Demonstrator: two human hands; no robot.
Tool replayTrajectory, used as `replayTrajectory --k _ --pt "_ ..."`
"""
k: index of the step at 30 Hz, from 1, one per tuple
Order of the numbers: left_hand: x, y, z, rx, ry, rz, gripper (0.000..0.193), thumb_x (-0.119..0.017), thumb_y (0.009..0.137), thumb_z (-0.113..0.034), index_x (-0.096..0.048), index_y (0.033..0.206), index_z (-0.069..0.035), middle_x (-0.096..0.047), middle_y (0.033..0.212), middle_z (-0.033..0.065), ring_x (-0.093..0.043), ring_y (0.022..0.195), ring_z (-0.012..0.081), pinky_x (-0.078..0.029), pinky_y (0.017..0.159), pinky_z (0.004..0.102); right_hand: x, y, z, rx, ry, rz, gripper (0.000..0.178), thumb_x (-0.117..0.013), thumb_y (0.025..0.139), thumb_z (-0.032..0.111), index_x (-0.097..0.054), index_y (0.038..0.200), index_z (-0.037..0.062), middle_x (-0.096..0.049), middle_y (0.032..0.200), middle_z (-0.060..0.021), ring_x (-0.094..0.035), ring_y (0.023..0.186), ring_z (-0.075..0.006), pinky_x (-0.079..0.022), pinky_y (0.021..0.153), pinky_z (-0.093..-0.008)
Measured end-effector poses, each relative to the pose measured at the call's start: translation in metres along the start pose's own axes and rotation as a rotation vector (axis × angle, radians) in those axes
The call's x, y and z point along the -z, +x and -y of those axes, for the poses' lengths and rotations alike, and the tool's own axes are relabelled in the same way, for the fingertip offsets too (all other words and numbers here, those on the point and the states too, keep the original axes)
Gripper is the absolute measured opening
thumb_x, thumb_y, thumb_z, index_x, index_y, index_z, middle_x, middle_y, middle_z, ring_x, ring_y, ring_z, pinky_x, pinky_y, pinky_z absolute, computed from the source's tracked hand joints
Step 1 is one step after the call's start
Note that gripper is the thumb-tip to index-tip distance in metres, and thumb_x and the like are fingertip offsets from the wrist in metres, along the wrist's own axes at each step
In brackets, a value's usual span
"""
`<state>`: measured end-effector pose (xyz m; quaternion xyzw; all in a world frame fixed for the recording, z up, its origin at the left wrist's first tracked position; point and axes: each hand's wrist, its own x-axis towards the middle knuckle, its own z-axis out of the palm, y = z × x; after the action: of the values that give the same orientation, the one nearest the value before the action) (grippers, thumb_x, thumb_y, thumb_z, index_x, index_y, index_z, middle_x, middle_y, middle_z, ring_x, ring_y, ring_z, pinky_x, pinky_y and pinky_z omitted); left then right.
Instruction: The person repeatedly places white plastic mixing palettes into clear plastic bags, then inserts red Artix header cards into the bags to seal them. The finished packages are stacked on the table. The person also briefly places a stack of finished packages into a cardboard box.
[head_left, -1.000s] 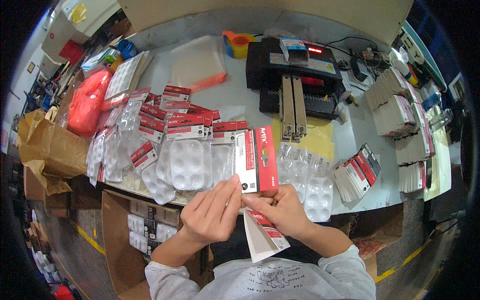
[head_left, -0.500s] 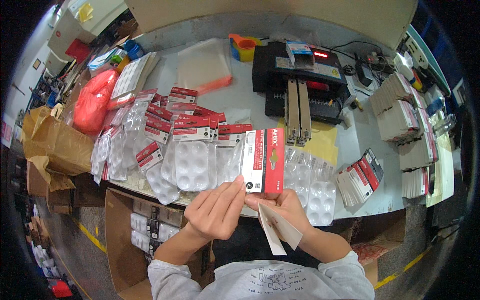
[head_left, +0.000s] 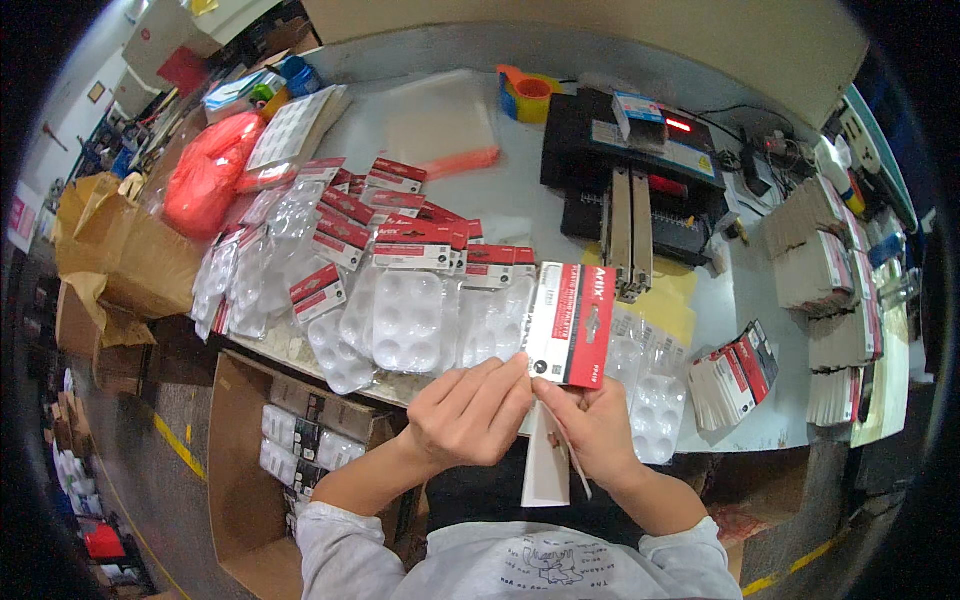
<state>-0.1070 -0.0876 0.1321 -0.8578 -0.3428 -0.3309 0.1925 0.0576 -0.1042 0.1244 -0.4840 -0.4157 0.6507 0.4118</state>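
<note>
A red and white header card (head_left: 570,322) is held upright in front of me, printed side showing. My left hand (head_left: 475,412) has its fingers closed at the card's lower left corner. My right hand (head_left: 592,425) pinches the card's lower edge with the thumb. Below the right fingers hangs a folded white card piece (head_left: 545,470), its plain inner side partly visible; how it joins the upright card is hidden. Bagged white paint palettes (head_left: 408,320) with red header cards lie left of my hands. More bagged palettes (head_left: 658,415) lie beside my right hand.
A black sealing machine (head_left: 640,150) with a lit red display stands at the back right. Stacks of header cards (head_left: 815,270) and a smaller bundle (head_left: 735,380) are on the right. Clear bags (head_left: 435,120) lie at the back. A cardboard box (head_left: 240,470) stands below the table's left front.
The folded card piece under my right hand has swung more upright and narrower. My view has shifted, so the table's contents sit further right in the picture. Both hands keep their grip.
</note>
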Motion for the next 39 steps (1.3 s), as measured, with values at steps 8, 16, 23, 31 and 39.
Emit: replayTrajectory --k 8,16,23,31,39 --pt "-0.006 0.000 0.003 -0.077 -0.079 -0.018 0.017 -0.059 0.077 -0.010 -0.067 0.087 0.000 -0.067 0.096 0.0103 -0.067 0.089 0.0212 -0.049 0.062 0.0218 0.012 -0.012 0.012 -0.300 0.331 0.126 0.023 -0.066 0.083 0.011 -0.057 0.103 0.0030 -0.062 0.080 -0.0031 -0.054 0.055 -0.0057 -0.040 0.042 -0.0205" --pt "-0.009 -0.001 -0.004 -0.044 -0.199 -0.061 0.023 -0.061 0.069 -0.009 -0.064 0.085 0.007 -0.066 0.090 0.0186 -0.068 0.075 0.0223 -0.055 0.064 0.0263 0.012 -0.015 0.002 -0.125 0.178 0.170 0.027 -0.066 0.082 0.010 -0.056 0.106 0.0023 -0.063 0.084 -0.0031 -0.060 0.074 -0.0103 -0.049 0.064 -0.0252" --pt "-0.010 0.001 -0.009 -0.004 -0.220 -0.083 0.027 -0.061 0.065 -0.006 -0.064 0.087 0.009 -0.065 0.090 0.0188 -0.066 0.067 0.0190 -0.053 0.057 0.0232 0.012 -0.019 -0.007 -0.005 0.183 0.160 0.018 -0.063 0.083 0.010 -0.059 0.097 -0.0002 -0.062 0.076 -0.0013 -0.058 0.062 -0.0087 -0.047 0.056 -0.0243" --pt "-0.020 0.014 0.001 0.137 0.082 0.010 0.024 -0.061 0.071 -0.007 -0.065 0.094 0.002 -0.064 0.087 0.0120 -0.060 0.057 0.0146 -0.046 0.046 0.0250 -0.001 -0.031 0.002 0.093 0.085 0.316 0.009 -0.063 0.083 0.011 -0.060 0.079 0.0028 -0.054 0.059 0.0048 -0.046 0.054 -0.0012 -0.036 0.048 -0.0194" --pt "-0.030 0.014 0.016 0.220 -0.094 -0.146 0.025 -0.067 0.062 0.000 -0.065 0.087 0.000 -0.065 0.085 0.0091 -0.062 0.058 0.0190 -0.048 0.048 0.0281 0.015 -0.012 0.005 0.231 -0.253 -0.039 0.013 -0.062 0.087 0.013 -0.059 0.086 0.0004 -0.051 0.050 0.0006 -0.043 0.047 -0.0004 -0.032 0.044 -0.0193"
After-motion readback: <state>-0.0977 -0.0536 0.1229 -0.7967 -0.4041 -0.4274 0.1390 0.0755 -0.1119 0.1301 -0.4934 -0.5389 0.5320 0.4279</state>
